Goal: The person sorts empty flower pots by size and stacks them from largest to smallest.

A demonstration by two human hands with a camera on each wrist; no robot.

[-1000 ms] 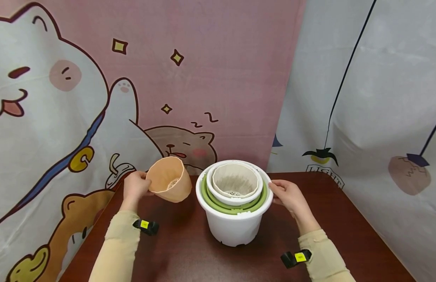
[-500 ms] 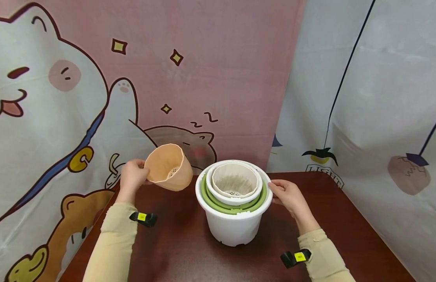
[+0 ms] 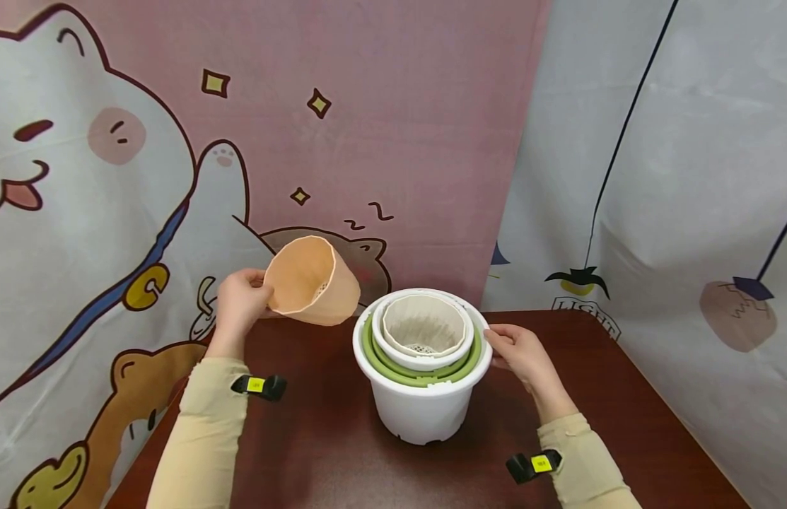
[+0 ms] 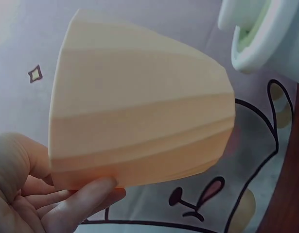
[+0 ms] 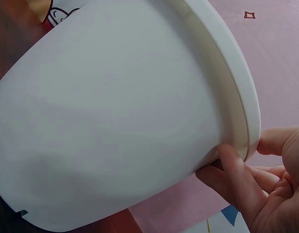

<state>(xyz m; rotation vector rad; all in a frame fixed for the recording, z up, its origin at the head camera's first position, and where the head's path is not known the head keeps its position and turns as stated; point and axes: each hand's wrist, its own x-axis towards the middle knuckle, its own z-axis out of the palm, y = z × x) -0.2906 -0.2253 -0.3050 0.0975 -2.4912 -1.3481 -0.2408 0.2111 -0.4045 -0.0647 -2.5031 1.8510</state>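
Observation:
My left hand (image 3: 239,302) pinches the rim of a peach-coloured flower pot (image 3: 332,290), which has a faceted wall and a perforated bottom. The pot is held in the air, tilted, its mouth facing left and toward me. In the left wrist view the peach flower pot (image 4: 139,102) shows its outer side, thumb and fingers at its rim. On the table stands a large white flower pot (image 3: 421,410), upright. Nested inside it are a green pot (image 3: 425,380), a smaller white pot (image 3: 429,363) and an off-white faceted pot (image 3: 425,314). My right hand (image 3: 519,355) grips the large pot's right rim.
The dark red-brown table (image 3: 342,466) carries the nested stack near its middle. Behind it hangs a pink cloth (image 3: 418,155) printed with cartoon animals, and a pale grey cloth (image 3: 686,184) hangs on the right.
The left hand has raised the peach flower pot, drifted it slightly right and tipped it further sideways. My right hand and the nested pots have stayed in place.

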